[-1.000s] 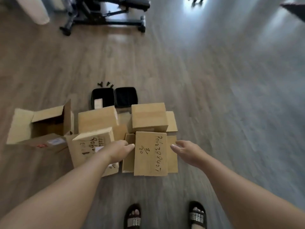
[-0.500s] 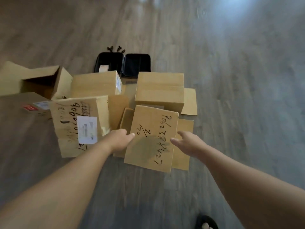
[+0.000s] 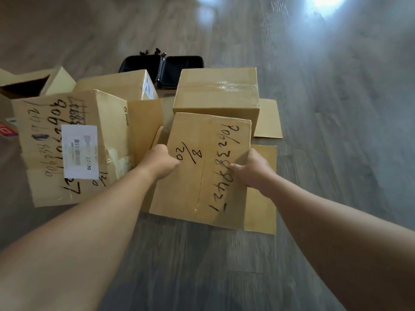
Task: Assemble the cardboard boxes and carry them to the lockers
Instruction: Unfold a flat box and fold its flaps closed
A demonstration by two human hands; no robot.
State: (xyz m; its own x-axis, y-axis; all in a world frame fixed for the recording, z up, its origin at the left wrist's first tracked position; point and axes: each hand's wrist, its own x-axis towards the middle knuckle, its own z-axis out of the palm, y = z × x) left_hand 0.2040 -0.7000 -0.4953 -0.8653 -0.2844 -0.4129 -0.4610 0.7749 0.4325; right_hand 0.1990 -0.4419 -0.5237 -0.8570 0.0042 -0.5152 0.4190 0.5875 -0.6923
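Note:
A flattened cardboard box (image 3: pixel 202 189) with black handwritten numbers lies on the wood floor in front of me, on top of other flat cardboard (image 3: pixel 262 198). My left hand (image 3: pixel 160 161) grips its left edge, thumb on top. My right hand (image 3: pixel 249 168) grips its right edge the same way. Behind it stands a taped, closed box (image 3: pixel 216 93). To the left a larger box (image 3: pixel 71 142) with scribbled numbers and a white label leans, and another closed box (image 3: pixel 121 86) sits behind that.
An open box (image 3: pixel 33 84) lies at the far left. A black open case (image 3: pixel 164 68) with small dark parts beside it sits behind the boxes. Another flat cardboard piece (image 3: pixel 269 120) lies right of the taped box. Bare floor stretches to the right and toward me.
I have leaned in closer to the boxes. Both hands went from hovering open beside the flat box to closing on its left and right edges.

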